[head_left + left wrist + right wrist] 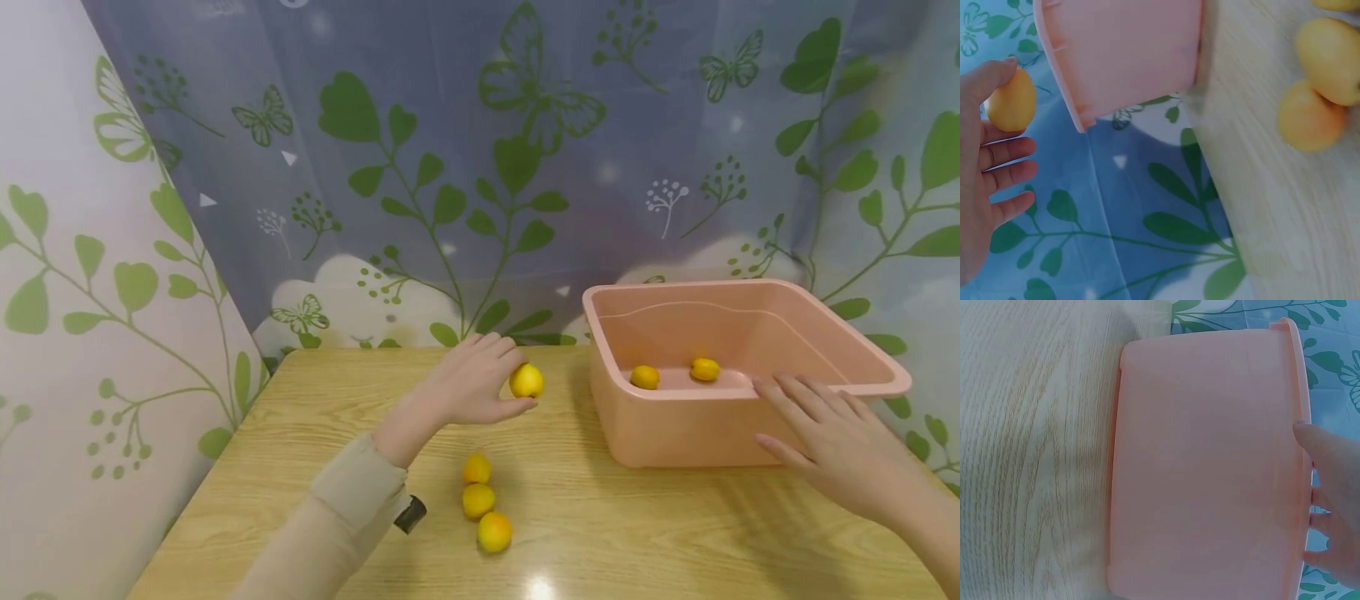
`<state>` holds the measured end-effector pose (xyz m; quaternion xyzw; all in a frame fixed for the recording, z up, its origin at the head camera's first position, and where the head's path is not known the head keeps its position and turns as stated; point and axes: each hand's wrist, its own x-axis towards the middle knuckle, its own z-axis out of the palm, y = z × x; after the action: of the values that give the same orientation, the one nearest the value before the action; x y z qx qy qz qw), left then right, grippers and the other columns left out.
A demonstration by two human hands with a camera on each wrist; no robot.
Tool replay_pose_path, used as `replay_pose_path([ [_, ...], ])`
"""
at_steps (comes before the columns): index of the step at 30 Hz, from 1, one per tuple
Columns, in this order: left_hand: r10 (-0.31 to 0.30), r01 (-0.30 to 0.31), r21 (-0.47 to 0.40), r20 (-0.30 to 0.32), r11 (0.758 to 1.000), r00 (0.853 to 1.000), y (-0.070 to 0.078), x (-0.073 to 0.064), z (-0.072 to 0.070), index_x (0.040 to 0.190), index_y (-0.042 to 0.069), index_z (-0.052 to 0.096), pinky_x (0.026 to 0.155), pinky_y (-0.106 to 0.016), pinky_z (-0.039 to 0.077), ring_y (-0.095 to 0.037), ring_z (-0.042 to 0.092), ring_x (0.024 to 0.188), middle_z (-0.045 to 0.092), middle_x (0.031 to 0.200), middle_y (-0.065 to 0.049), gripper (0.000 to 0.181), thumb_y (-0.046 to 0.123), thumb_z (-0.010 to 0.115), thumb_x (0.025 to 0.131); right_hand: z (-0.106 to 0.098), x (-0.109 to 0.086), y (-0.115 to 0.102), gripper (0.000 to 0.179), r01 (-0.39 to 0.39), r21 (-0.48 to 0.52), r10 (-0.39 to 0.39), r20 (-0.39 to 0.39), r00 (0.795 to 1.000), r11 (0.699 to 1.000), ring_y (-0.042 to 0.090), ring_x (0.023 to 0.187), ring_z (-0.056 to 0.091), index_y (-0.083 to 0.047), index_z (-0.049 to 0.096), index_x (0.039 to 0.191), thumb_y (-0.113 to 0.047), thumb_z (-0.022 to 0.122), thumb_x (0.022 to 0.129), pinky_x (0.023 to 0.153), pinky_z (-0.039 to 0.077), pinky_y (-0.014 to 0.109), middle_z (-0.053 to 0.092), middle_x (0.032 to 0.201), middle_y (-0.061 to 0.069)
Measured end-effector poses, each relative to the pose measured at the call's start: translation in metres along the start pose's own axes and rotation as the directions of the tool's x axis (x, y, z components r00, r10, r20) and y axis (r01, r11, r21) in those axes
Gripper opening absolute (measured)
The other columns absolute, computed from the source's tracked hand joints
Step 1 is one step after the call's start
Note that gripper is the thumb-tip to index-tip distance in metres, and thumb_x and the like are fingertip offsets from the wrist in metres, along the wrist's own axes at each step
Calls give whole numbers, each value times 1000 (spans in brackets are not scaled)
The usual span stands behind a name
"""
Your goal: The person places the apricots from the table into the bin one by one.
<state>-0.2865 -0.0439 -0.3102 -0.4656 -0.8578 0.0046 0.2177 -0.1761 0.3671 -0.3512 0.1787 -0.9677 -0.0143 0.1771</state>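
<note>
My left hand (480, 379) pinches a small oval yellow fruit (527, 381) between thumb and forefinger, raised above the table left of a pink plastic tub (697, 429). In the left wrist view that fruit (1012, 101) is yellow-orange, and the other fingers are spread apart from it. At the tub's near rim, my right hand (840, 442) holds on, fingers over the edge and thumb against the outer wall. Inside the tub lie two similar fruits, one fruit (645, 377) near the left wall and another fruit (704, 370) farther right.
Three more fruits stand in a short row on the wooden table (570, 508): a far fruit (477, 468), a middle fruit (478, 501) and a near fruit (495, 532). A patterned curtain (450, 167) hangs behind the table.
</note>
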Motion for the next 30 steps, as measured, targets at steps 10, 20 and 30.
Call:
replay_pose_path([
  [10, 8, -9, -10, -54, 1000, 999, -1, 30, -7, 103, 12, 61, 71, -28, 39, -16, 50, 81, 58, 94, 1, 44, 51, 59, 83, 1, 0, -2, 71, -9, -17, 9, 2, 1000, 1000, 47, 128, 26, -8, 20, 148, -38, 53, 93, 105, 3, 59, 35, 137, 29],
  [20, -29, 29, 27, -16, 999, 999, 3, 52, -12, 103, 15, 59, 71, -26, 38, -14, 49, 84, 55, 92, 5, 43, 54, 56, 84, 1, 0, -4, 70, -19, -16, 19, 4, 1000, 1000, 46, 128, 26, -7, 21, 147, -39, 52, 93, 106, 1, 57, 35, 137, 30],
  [30, -44, 43, 42, 21, 998, 999, 8, 79, -19, 102, 17, 57, 70, -26, 37, -13, 47, 83, 52, 91, 5, 42, 55, 52, 85, 0, 0, -5, 69, -23, -15, 23, -3, 1000, 1000, 46, 127, 28, -7, 22, 147, -39, 52, 93, 106, 1, 57, 35, 137, 29],
])
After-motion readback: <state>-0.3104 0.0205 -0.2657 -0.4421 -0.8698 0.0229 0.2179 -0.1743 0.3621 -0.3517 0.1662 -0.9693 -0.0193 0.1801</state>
